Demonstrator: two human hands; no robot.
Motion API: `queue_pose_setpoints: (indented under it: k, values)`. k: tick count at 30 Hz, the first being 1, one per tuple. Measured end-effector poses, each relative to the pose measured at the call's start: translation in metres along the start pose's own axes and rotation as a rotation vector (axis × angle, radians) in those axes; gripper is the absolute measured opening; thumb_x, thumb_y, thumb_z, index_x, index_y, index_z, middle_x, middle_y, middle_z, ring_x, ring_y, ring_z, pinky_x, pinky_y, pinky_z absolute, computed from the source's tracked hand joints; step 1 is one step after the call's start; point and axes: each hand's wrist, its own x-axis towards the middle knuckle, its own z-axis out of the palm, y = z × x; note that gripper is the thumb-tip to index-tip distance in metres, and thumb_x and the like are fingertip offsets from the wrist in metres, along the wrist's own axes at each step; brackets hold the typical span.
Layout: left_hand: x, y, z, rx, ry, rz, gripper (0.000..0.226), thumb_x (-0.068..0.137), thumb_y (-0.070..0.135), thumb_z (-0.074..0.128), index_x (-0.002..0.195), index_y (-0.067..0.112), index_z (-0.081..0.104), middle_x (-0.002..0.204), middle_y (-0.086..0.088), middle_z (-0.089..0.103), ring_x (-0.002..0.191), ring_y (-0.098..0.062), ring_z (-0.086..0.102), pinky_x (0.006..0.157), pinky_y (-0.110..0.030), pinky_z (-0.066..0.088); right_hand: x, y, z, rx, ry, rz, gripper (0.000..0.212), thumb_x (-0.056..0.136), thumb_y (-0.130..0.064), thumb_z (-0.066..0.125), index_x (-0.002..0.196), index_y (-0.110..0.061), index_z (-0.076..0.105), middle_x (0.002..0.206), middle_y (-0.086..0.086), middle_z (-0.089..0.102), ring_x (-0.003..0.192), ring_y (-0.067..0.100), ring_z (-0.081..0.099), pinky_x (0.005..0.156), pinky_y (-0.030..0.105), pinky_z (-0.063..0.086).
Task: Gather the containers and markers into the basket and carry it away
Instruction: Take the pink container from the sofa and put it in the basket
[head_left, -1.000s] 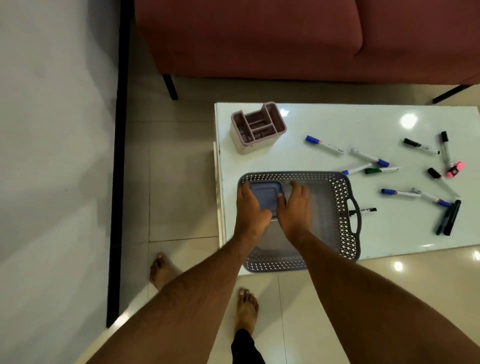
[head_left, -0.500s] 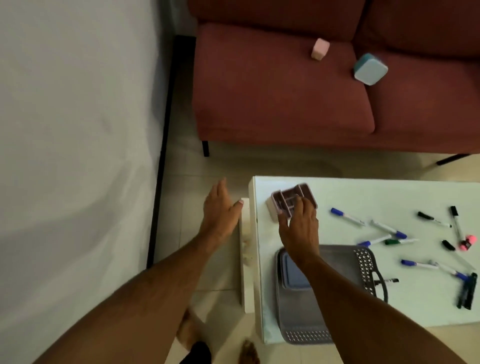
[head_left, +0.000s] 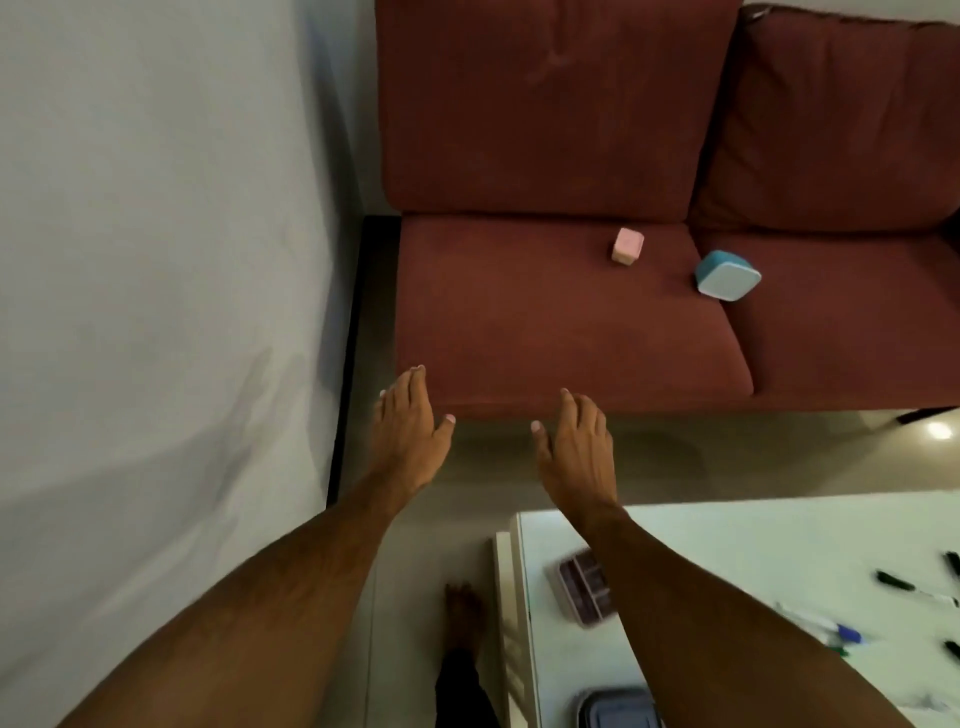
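A small pink container (head_left: 628, 247) and a teal container with a white lid (head_left: 727, 274) lie on the red sofa's seat cushion (head_left: 545, 322). My left hand (head_left: 410, 431) and my right hand (head_left: 576, 452) are both open and empty, held out over the floor just before the sofa's front edge. At the bottom, the grey basket (head_left: 618, 699) with a blue lidded container (head_left: 618, 719) in it shows only in part. A mauve divided organizer (head_left: 584, 587) sits on the white table (head_left: 753, 545), half hidden by my right forearm. Several markers (head_left: 841, 631) lie blurred at the right.
A grey wall (head_left: 156, 260) with a black skirting strip stands at the left. Tiled floor (head_left: 483, 467) lies between sofa and table. My foot (head_left: 462, 618) is beside the table's left edge. A sofa leg (head_left: 917, 414) shows at the right.
Both hands left the basket and the blue container in it and moved forward over the floor toward the sofa. The view tilted up, so the sofa and its two containers came closer.
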Motion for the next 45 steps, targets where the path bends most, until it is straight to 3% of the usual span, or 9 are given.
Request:
queue_pose_setpoints:
  k: [10,22,32,45]
  values:
    - [0.143,0.059,0.004,0.056,-0.038,0.006,0.08,0.103,0.038,0.054,0.163,0.009,0.011,0.171,-0.01,0.017,0.159,-0.026,0.019,0.132,-0.046,0.013,0.154,0.026,-0.025,0.01,-0.021,0.066,0.059,0.106,-0.04,0.044,0.155,-0.009,0.033,0.15,0.015,0.041,0.136,0.031,0.043,0.108,0.047,0.046]
    - [0.286,0.122,0.037,0.045,-0.101,0.087,0.077,0.104,0.035,0.052,0.163,0.008,0.011,0.171,-0.009,0.016,0.159,-0.025,0.017,0.132,-0.042,0.01,0.279,0.074,-0.028,0.012,-0.015,0.192,0.058,0.105,-0.038,0.046,0.153,-0.007,0.034,0.148,0.016,0.041,0.134,0.032,0.043,0.106,0.046,0.044]
    - [0.444,0.158,0.123,0.011,-0.269,0.139,0.076,0.102,0.036,0.053,0.163,0.014,0.013,0.171,-0.004,0.017,0.159,-0.026,0.019,0.132,-0.042,0.014,0.426,0.115,0.028,0.116,0.024,0.379,0.061,0.104,-0.037,0.049,0.154,-0.007,0.032,0.15,0.015,0.039,0.135,0.031,0.042,0.11,0.044,0.044]
    - [0.619,0.269,0.26,-0.167,-0.441,0.217,0.072,0.1,0.025,0.058,0.162,0.011,0.024,0.167,-0.011,0.026,0.154,-0.028,0.028,0.126,-0.04,0.024,0.548,0.184,0.09,0.458,0.239,0.708,0.083,0.094,-0.025,0.068,0.156,0.004,0.02,0.151,0.026,0.034,0.141,0.039,0.034,0.119,0.041,0.028]
